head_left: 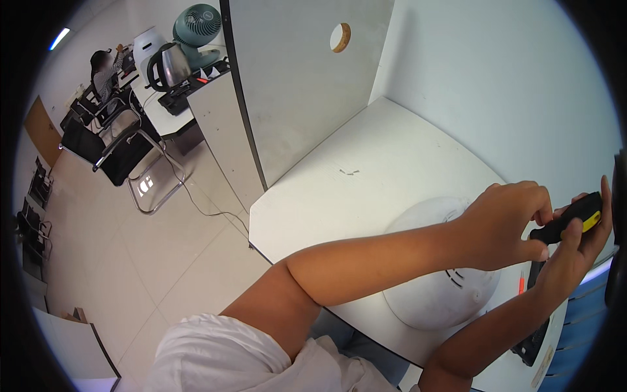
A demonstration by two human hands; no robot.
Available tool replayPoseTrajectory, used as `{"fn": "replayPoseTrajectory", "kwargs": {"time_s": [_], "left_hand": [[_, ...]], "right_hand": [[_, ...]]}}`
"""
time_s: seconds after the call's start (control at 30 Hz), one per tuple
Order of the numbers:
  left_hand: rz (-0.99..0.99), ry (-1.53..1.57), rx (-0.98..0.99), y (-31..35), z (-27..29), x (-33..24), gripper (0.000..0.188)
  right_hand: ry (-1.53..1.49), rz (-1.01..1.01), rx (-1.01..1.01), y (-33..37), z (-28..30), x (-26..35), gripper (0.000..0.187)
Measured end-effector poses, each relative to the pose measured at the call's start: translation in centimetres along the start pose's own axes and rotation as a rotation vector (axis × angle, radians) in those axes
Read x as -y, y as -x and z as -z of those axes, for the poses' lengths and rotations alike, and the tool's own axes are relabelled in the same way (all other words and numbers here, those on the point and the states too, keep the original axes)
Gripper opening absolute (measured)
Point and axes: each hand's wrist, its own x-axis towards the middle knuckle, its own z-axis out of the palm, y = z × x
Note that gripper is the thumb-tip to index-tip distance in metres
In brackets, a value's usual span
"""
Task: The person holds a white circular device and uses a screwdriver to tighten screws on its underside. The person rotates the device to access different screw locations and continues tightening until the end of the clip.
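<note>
My right hand [575, 245], at the far right, is closed around a black tool handle with a yellow part [569, 220]. Its kind is not clear from here. Across from it, my left hand [499, 225] has its fingers bent, with thumb and forefinger apart on either side of the handle's near end. Whether they touch the handle cannot be made out. Below my left forearm, a large white dome-shaped shell [431, 300] with slots rests on the white table [326, 209]. The forearm hides its middle.
A grey partition [307, 85] with a round hole borders the table. An orange stick-like item [521, 282] and a black object [532, 346] lie at the right. Farther left are a kettle [171, 68], a green fan [198, 27], chairs [127, 153] and a seated person [104, 75].
</note>
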Motion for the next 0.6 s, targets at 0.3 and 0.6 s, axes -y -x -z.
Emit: {"fn": "replayPoseTrajectory", "kwargs": {"time_s": [0.3, 0.6], "left_hand": [[0.080, 0.015, 0.112, -0.2, 1.0, 0.3, 0.022], [0.103, -0.014, 0.187, -0.4, 1.8, -1.3, 0.025]], "right_hand": [[-0.207, -0.142, 0.080, 0.2, 0.3, -0.2, 0.059], [0.095, -0.018, 0.003, 1.1, 1.0, -0.8, 0.063]]}}
